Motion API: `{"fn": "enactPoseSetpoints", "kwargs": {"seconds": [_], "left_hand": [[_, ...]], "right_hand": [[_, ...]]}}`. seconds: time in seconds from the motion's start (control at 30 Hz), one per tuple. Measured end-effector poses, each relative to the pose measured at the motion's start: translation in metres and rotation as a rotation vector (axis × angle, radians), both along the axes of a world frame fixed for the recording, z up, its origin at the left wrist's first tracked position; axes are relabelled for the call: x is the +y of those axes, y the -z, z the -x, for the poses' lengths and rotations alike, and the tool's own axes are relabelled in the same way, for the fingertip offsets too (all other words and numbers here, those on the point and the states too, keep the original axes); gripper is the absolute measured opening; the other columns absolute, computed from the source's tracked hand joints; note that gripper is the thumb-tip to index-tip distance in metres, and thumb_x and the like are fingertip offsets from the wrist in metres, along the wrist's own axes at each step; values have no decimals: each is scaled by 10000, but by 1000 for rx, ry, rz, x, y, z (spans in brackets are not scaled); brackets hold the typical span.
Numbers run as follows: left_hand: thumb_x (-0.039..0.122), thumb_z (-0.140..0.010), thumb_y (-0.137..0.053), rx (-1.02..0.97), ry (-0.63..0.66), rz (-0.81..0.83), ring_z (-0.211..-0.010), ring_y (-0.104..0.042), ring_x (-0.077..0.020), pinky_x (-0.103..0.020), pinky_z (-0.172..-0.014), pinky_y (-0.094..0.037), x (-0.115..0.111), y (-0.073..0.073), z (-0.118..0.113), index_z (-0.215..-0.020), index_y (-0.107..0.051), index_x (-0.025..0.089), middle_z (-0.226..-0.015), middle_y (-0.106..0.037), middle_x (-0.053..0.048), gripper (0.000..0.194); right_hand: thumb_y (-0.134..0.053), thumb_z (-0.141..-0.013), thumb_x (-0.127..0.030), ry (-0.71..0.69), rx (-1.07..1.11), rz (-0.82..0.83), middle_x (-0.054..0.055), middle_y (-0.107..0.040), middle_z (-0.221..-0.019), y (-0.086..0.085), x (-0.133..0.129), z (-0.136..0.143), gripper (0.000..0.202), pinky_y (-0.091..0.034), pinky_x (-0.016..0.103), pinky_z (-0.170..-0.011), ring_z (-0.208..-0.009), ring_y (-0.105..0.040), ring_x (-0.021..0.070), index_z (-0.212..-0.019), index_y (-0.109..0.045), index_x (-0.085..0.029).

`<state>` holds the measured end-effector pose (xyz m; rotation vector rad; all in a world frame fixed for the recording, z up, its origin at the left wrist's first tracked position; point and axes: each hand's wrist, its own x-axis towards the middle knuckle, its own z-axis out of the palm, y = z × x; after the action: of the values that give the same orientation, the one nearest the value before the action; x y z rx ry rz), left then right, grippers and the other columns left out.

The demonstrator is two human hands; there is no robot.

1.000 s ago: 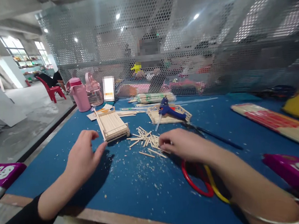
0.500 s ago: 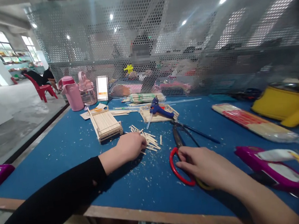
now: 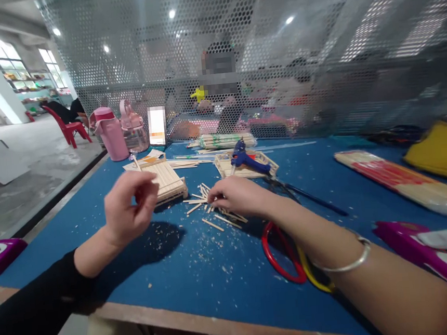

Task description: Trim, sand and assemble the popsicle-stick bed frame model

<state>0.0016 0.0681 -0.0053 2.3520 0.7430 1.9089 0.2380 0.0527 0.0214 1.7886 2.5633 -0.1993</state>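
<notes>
My left hand (image 3: pixel 131 207) is raised over the left of the blue table, its fingers curled in. Whether anything small is inside the curl is hidden. At the heap of short wooden sticks (image 3: pixel 197 201), my right hand (image 3: pixel 236 195) has thumb and fingers pinched on stick ends. Behind my left hand stands a small slatted stick model (image 3: pixel 165 176) with raised edges. Scissors with a red handle loop (image 3: pixel 268 252) and a yellow one lie under my right forearm. A blue glue gun (image 3: pixel 248 161) rests on a second stick frame (image 3: pixel 223 166).
A pink thermos (image 3: pixel 113 138), a clear pink-lidded bottle (image 3: pixel 134 131) and a phone-like bright screen (image 3: pixel 157 125) stand at the back left. Bagged sticks (image 3: pixel 397 181) and a purple object (image 3: pixel 422 249) lie right. A perforated metal screen (image 3: pixel 158 53) closes the back.
My left hand has lifted off the stick heap and moved left. My right hand has let go of the scissors and reached to the heap. Several sticks now lie more spread out.
</notes>
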Motion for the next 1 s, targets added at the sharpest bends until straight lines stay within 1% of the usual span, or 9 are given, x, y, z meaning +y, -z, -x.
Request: {"fn": "enactPoseSetpoints", "kwargs": {"seconds": [0.1, 0.17, 0.33, 0.47, 0.6, 0.67, 0.8, 0.9, 1.0], "left_hand": [[221, -828, -583, -305, -7, 113, -592, -492, -73, -184, -504, -399, 17, 6, 9, -951, -553, 209, -754, -510, 28, 128], [240, -835, -574, -369, 9, 225, -598, -491, -76, -188, -513, -404, 25, 10, 10, -929, -531, 206, -747, -497, 28, 108], [234, -854, -539, -371, -28, 402, -604, -480, -84, -203, -554, -417, 31, 12, 8, -852, -511, 185, -688, -490, 29, 56], [241, -871, -513, -327, 26, 341, -573, -460, -79, -201, -540, -406, 21, 15, 7, -846, -518, 187, -671, -481, 35, 60], [227, -857, -534, -174, 117, 265, -544, -460, -67, -188, -513, -397, 1, 19, -2, -827, -554, 180, -693, -534, 28, 59], [218, -857, -527, -89, 174, 333, -544, -486, -74, -194, -518, -416, -9, 18, -14, -866, -583, 169, -701, -582, 12, 75], [200, -791, -621, 112, 299, 601, -693, -600, -130, -252, -654, -491, -18, 14, -47, -1046, -624, 154, -854, -689, -49, 259], [147, -802, -596, 134, 331, 669, -757, -643, -149, -259, -717, -494, -20, 15, -63, -950, -691, 172, -865, -727, -42, 178], [149, -828, -554, 137, 294, 620, -770, -662, -162, -263, -733, -488, -23, 20, -66, -875, -723, 179, -859, -743, -46, 177]], "right_hand": [[-606, -753, -235, 12, -31, -1, 26, -721, -817, 8, 5, 9, 143, -401, 258, -606, -756, -628, 183, -819, -731, -255], [-588, -767, -244, 39, -44, -10, 30, -720, -806, 10, 4, 12, 155, -391, 255, -580, -736, -630, 183, -825, -731, -254], [-551, -790, -254, 93, -59, -46, 58, -712, -786, 16, 4, 19, 168, -370, 269, -561, -730, -631, 208, -783, -716, -222], [-521, -806, -221, 105, -47, -82, 97, -688, -769, 23, 7, 23, 179, -357, 278, -566, -733, -621, 223, -718, -671, -181], [-413, -877, -213, 100, 55, -137, 77, -658, -788, 20, 3, 22, 228, -378, 256, -606, -734, -589, 169, -752, -600, -172], [-391, -894, -261, 128, 322, -115, 23, -608, -703, 14, -4, 22, 230, -380, 228, -574, -637, -539, 121, -745, -549, -185], [-622, -718, -445, 371, 1360, 169, -64, -459, -549, 9, -22, 33, 278, -301, 188, -409, -436, -362, 62, -692, -498, -197], [-708, -571, -507, 474, 1568, 169, -68, -449, -569, 18, -33, 45, 403, -329, 176, -425, -461, -379, 51, -677, -477, -194], [-691, -569, -532, 521, 1590, 99, -66, -436, -573, 30, -40, 51, 423, -363, 180, -475, -492, -394, 53, -684, -465, -194]]}}
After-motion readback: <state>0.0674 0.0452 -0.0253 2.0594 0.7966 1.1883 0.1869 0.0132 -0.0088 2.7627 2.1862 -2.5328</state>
